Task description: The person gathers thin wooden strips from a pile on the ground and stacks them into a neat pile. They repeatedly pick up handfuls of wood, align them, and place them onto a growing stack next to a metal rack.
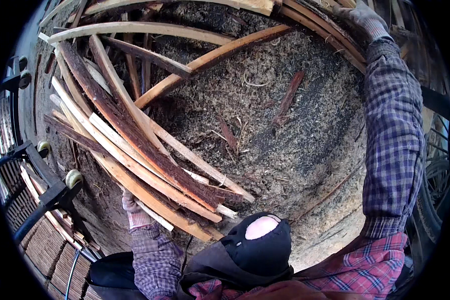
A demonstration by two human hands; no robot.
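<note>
A loose bundle of long wooden slats (135, 165), some with dark bark on them, lies on the left side of the ground. My left hand (130, 202), in a pale knitted glove, is closed on the bundle's near-left edge, its fingertips partly hidden by the wood. At the far right, my right arm is stretched out. Its gloved right hand (366, 21) is closed around the end of several wooden slats (330, 32) that run along the top of the view. Part of that grip is hidden behind the wood.
Sawdust and bark bits cover the ground (315, 135); a reddish bark piece (288, 97) lies mid-ground. On the left stands a dark metal frame with wheels (74, 178), beside stacked slats (60, 227). My bent knee (257, 245) is in front. Dark coiled hose-like shapes (435, 185) are at right.
</note>
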